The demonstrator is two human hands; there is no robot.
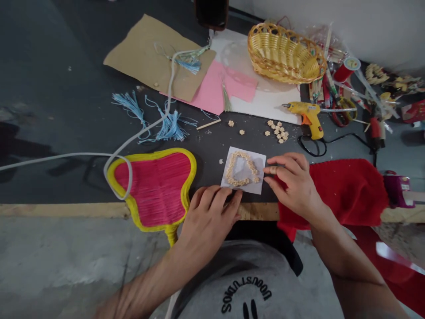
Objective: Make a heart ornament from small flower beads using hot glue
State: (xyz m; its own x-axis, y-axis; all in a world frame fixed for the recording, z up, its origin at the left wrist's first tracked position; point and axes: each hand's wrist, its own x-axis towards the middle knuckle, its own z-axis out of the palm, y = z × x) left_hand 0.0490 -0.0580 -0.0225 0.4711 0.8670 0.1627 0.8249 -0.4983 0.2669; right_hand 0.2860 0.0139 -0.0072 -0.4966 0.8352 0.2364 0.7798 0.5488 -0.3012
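A small white paper square lies near the front edge of the table, with small pale flower-shaped beads forming a rounded outline on it. A gap shows in the outline at the lower right. My left hand rests at the paper's lower-left edge, fingers bent and lying on the table, holding nothing I can see. At the right edge of the paper is my right hand, its fingers extended and apart, fingertips touching or almost touching the sheet. More loose flower beads sit beyond the paper.
A yellow glue gun and a wicker basket stand behind. Blue tassels, a pink fan-like piece with yellow rim and a grey cable lie left. Red cloth hangs over the edge at right.
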